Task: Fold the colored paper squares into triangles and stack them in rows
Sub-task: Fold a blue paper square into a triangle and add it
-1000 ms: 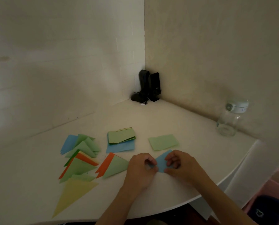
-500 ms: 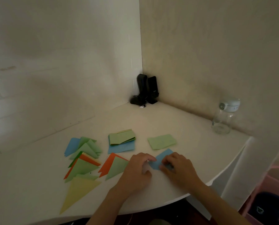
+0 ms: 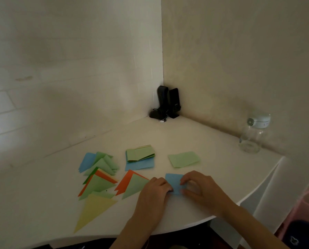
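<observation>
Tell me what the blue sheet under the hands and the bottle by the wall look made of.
Blue sheet: thin matte paper, lying flat with crisp edges, no shine. Bottle: clear, see-through body, glass or hard plastic, cannot tell which; its pale cap looks like plastic.
</observation>
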